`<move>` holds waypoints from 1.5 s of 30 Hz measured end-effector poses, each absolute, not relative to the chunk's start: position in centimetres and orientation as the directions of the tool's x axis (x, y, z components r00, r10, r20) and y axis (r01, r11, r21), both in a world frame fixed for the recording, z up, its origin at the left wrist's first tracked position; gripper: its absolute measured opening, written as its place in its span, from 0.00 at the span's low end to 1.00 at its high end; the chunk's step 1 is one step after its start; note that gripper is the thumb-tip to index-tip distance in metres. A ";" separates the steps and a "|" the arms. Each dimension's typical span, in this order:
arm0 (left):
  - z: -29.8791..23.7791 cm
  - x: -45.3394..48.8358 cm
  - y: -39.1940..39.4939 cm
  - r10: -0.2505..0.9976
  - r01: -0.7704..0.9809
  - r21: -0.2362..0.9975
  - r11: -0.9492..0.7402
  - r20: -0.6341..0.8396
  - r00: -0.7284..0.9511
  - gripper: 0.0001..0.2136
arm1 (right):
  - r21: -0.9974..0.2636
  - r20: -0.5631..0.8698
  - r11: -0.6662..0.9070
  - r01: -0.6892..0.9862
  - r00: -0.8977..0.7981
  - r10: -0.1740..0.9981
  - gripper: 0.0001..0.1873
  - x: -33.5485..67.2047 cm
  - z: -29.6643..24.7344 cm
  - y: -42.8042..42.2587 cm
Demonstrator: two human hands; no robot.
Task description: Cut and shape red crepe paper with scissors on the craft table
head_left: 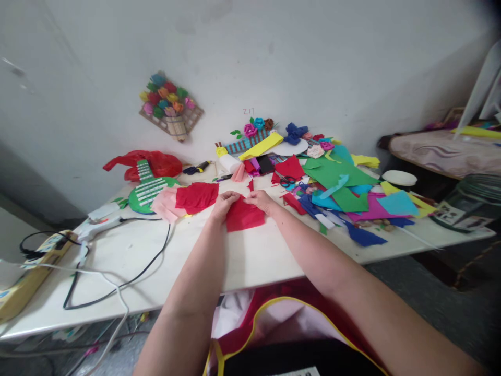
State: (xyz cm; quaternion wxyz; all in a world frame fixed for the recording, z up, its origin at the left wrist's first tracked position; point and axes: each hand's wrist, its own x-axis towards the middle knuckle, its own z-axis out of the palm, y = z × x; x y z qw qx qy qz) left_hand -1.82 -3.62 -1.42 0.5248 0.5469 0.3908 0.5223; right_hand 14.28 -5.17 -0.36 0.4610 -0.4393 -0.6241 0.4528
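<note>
Both my hands rest on a small red crepe paper sheet (245, 216) lying on the white table (258, 256). My left hand (224, 203) pinches its upper left edge with the fingers curled. My right hand (261, 200) pinches the upper right edge the same way. A second red sheet (196, 196) and a pink sheet (166, 204) lie just left of my left hand.
Heaps of coloured paper (344, 193) and black-handled scissors (287, 180) cover the right side. A green paper guitar (149, 189), a white glue gun (102, 219), black cable (129, 279) and a power strip (35, 266) lie left. A paper flower basket (170, 107) hangs on the wall.
</note>
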 end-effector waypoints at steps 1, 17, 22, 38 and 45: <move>-1.4 -1.8 -3.6 0.975 -0.125 0.982 -0.144 0.163 0.154 0.10 | -0.972 0.173 0.199 0.127 -0.192 0.966 0.15 14.3 -0.4 -5.2; -1.1 -1.8 -3.9 0.979 -0.186 0.978 -0.092 0.123 0.164 0.10 | -0.983 0.170 0.180 0.045 -0.163 0.972 0.17 14.4 -0.7 -4.8; -0.7 -1.6 -4.5 0.970 -0.193 0.977 -0.089 0.129 0.207 0.16 | -0.981 0.077 0.038 -0.191 -0.205 0.976 0.15 14.3 -0.9 -4.8; -1.3 -1.5 -4.0 0.974 -0.123 0.986 -0.109 0.131 0.183 0.16 | -0.972 0.070 0.014 -0.235 -0.230 0.971 0.15 14.4 -1.0 -4.8; -1.1 -1.6 -4.2 0.972 -0.166 0.984 -0.061 0.096 0.216 0.15 | -0.983 0.082 0.044 -0.177 -0.217 0.973 0.15 14.2 -0.7 -5.1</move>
